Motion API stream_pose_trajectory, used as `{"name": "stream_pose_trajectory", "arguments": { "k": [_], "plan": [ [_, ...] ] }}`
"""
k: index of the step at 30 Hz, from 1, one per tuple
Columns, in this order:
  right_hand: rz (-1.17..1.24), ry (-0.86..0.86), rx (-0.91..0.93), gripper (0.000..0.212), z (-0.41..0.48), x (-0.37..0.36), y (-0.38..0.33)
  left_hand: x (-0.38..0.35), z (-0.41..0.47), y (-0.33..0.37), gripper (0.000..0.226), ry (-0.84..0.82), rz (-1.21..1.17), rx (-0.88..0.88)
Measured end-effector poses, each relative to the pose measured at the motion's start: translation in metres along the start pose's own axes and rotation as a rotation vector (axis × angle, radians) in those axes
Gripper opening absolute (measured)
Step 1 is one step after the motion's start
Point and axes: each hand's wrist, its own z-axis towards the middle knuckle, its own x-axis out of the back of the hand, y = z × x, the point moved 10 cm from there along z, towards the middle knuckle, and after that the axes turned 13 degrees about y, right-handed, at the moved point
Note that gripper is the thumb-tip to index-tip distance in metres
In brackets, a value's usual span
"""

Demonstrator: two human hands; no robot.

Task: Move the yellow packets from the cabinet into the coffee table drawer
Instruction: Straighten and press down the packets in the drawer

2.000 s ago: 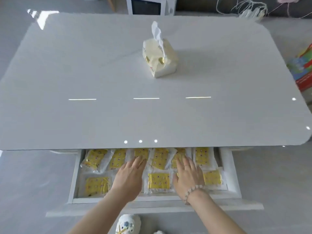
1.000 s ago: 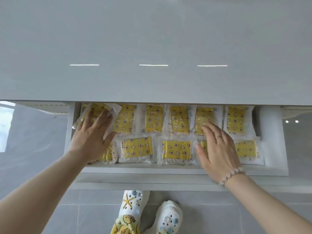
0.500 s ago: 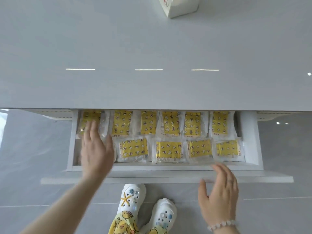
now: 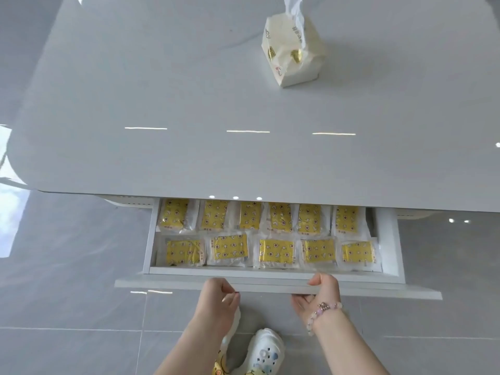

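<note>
The white drawer (image 4: 389,239) of the coffee table stands pulled out under the tabletop edge. Several yellow packets (image 4: 230,249) in clear wrappers lie flat inside it in two rows, the back row partly hidden under the tabletop. My left hand (image 4: 220,301) sits at the drawer's front panel (image 4: 162,284), fingers curled at its lower edge. My right hand (image 4: 320,292), with a bead bracelet on the wrist, grips the same front panel further right, fingers curled over its top edge. Neither hand touches a packet.
The glossy grey tabletop (image 4: 189,104) fills the upper view and carries a white tissue pack (image 4: 292,58) at the back right. Grey floor tiles lie on both sides of the drawer. My feet in white clogs (image 4: 265,353) stand just below the drawer front.
Both hands have left the packets inside the drawer and come down to its front panel. The view has lifted, so the tissue pack shows again.
</note>
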Motion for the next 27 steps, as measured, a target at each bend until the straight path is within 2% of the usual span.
{"name": "stream_pose_trajectory", "arguments": {
  "k": [2,4,7,9,13,17,18,21,24,27],
  "plan": [
    [0.043,-0.034,-0.011,0.006,-0.001,-0.008,-0.005,0.006,0.003,0.017,0.044,0.055,0.039,-0.120],
    [0.031,-0.047,0.007,0.009,0.000,-0.015,-0.014,0.002,0.000,0.027,0.036,0.078,0.069,-0.149],
    [0.017,-0.073,0.100,0.021,0.004,-0.027,-0.035,-0.019,0.002,0.034,0.031,0.010,-0.100,-0.011],
    [0.026,-0.121,0.141,0.020,0.005,-0.041,-0.047,-0.025,0.006,0.050,0.039,0.023,-0.079,-0.058],
    [0.040,-0.205,0.215,0.042,-0.005,-0.069,-0.072,-0.043,0.017,0.083,0.064,0.007,-0.056,-0.142],
    [0.017,-0.220,0.267,0.051,-0.014,-0.093,-0.096,-0.062,0.026,0.106,0.075,-0.015,-0.059,-0.214],
    [0.026,-0.218,0.269,0.050,-0.015,-0.097,-0.099,-0.066,0.027,0.112,0.077,-0.020,-0.080,-0.226],
    [0.051,-0.249,0.286,0.029,-0.022,-0.111,-0.111,-0.078,0.030,0.130,0.077,-0.045,-0.132,-0.270],
    [0.106,-0.230,0.317,0.030,-0.020,-0.110,-0.123,-0.085,0.034,0.134,0.071,-0.055,-0.168,-0.275],
    [0.066,-0.216,0.342,0.029,-0.010,-0.106,-0.119,-0.082,0.039,0.124,0.075,-0.098,-0.151,-0.273]
  ]
}}
